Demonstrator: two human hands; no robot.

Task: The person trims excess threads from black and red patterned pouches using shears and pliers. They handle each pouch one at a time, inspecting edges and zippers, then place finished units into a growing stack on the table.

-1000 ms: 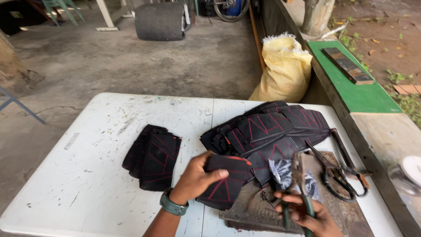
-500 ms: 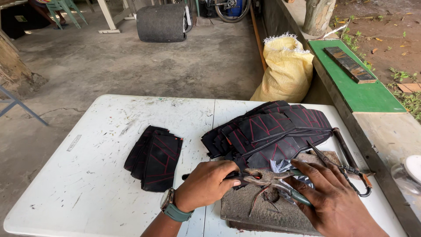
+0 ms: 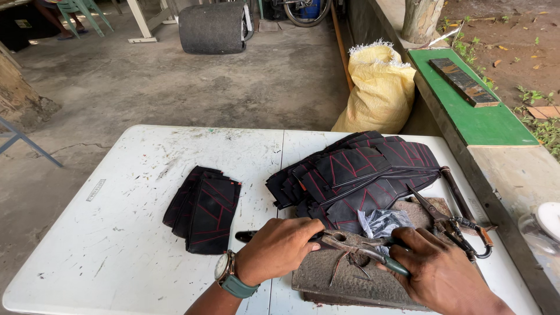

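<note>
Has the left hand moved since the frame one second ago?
Yes. The left hand no longer rests on a black piece; it now lies lower right, on the rusty tool over the grey block.

White table [image 3: 116, 245]: black pieces [image 3: 203, 207], block [image 3: 350, 280], shears [image 3: 452, 224].

Black pieces [image 3: 356, 175] with red lines; white table [image 3: 116, 233]; yellow sack [image 3: 382, 87]; green board [image 3: 478, 116]

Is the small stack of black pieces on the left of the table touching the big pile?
No, the small stack lies apart from the big pile, with bare white table between them.
</note>
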